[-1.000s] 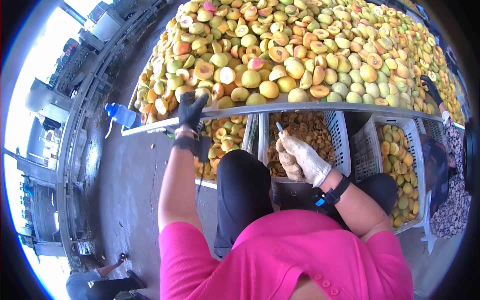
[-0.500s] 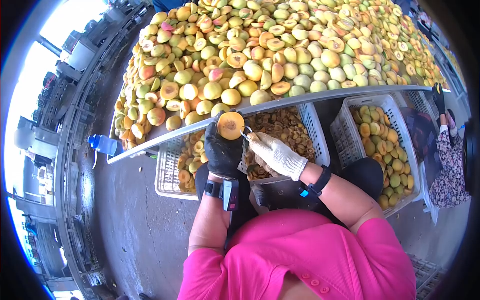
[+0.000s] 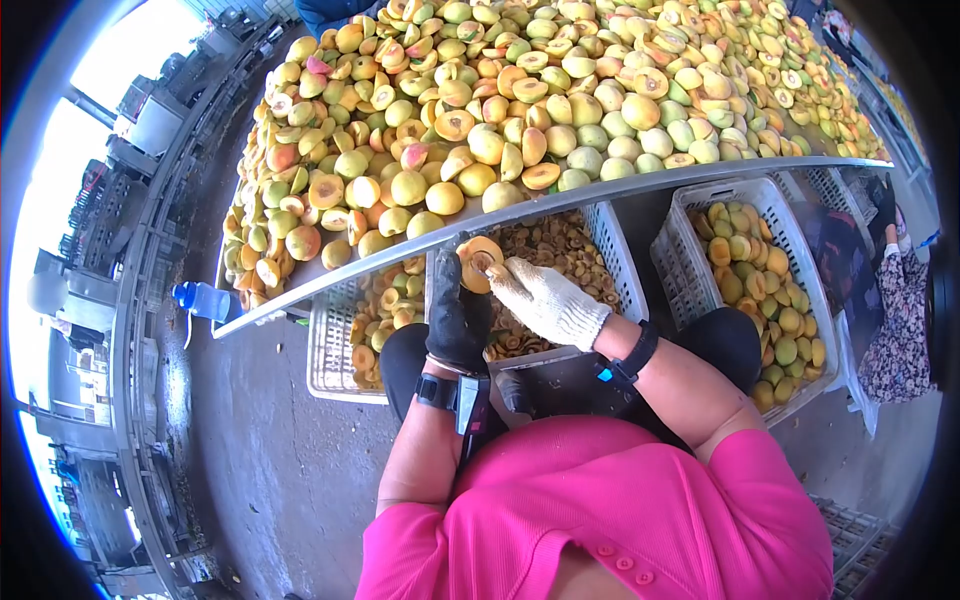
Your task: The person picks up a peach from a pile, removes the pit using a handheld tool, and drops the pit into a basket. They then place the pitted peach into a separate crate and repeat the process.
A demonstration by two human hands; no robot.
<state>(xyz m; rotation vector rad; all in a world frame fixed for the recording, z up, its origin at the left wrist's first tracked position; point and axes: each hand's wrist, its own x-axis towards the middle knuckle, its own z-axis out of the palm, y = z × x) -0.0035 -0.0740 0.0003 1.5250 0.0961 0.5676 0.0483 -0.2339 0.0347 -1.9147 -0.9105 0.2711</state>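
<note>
A halved fruit [image 3: 478, 262], cut face up, is held in my left hand [image 3: 458, 315], which wears a black glove, over the near edge of the table. My right hand [image 3: 550, 302], in a white knitted glove, is closed with its fingertips at the right side of the cut face. What it grips is mostly hidden by the fingers. Below and beyond the hands is a crate of brown fruit pieces [image 3: 565, 255]. Piled halves of yellow and green fruit [image 3: 485, 145] cover the table beyond its metal edge [image 3: 640, 190].
White crates of fruit stand at the left [image 3: 330, 345] and right [image 3: 800, 270] under the table edge. A blue bottle [image 3: 208, 301] is at the table's left corner. Another person's patterned sleeve [image 3: 893, 325] shows at the far right.
The fruit half has tilted and moved slightly right in my left hand. My right hand's fingertips are now against its cut face, and the metal ring seen before is hidden.
</note>
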